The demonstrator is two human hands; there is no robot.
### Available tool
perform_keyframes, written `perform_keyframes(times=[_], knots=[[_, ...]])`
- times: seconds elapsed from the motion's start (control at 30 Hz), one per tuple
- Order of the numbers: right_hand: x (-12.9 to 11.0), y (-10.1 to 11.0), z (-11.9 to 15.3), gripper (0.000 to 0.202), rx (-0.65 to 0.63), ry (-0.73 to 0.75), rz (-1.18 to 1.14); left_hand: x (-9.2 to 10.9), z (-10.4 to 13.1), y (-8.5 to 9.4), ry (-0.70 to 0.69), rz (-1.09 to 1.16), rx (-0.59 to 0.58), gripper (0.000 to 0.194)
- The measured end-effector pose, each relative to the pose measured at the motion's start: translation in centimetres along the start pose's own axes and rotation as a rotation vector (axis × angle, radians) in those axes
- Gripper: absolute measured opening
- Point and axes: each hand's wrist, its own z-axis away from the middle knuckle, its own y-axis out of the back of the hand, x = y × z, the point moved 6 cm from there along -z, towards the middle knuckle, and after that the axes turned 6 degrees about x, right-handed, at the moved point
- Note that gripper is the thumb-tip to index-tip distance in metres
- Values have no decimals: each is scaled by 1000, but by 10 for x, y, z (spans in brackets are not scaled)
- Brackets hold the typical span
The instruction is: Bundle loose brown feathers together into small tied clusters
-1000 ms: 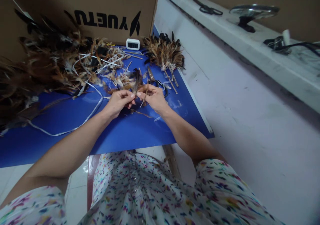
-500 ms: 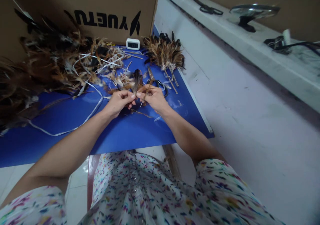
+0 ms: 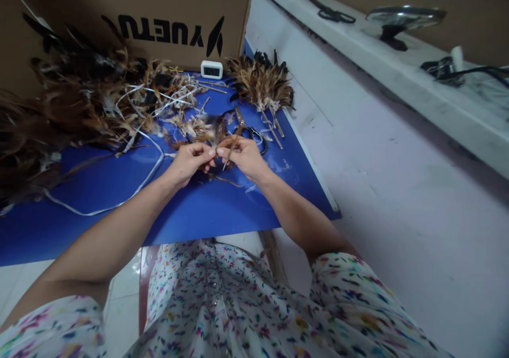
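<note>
Over the blue table (image 3: 234, 204) my left hand (image 3: 191, 163) and my right hand (image 3: 247, 157) meet fingertip to fingertip. Both pinch the base of a dark-tipped feather (image 3: 216, 130) that points away from me. A second, brown feather (image 3: 231, 150) with a pale quill crosses the fingers of my right hand. Just beyond that hand lie scissors (image 3: 240, 117) with black handles. Loose pale-brown feathers (image 3: 194, 127) are on the table behind my left hand.
A large heap of feathers (image 3: 87, 103) fills the left side, with white ribbon (image 3: 153, 172) trailing from it. Feather bundles on sticks (image 3: 262, 82) lie at the back right. A small white digital clock (image 3: 211, 70) stands before a cardboard box (image 3: 167, 8). A wall (image 3: 358, 151) borders the right.
The dark tip of the pinched feather has bent or swung to the right. Both hands stay in nearly the same place.
</note>
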Motion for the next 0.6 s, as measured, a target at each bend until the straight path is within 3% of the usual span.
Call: perform_keyframes(times=[0.33,0.6], knots=[[2,-3,2,25,-73,-124,-210,2,-2,6,-8,18,124,44],[1,-5,4,14,-111,-243,-317,2,-1,7,-17,-4,134,43]])
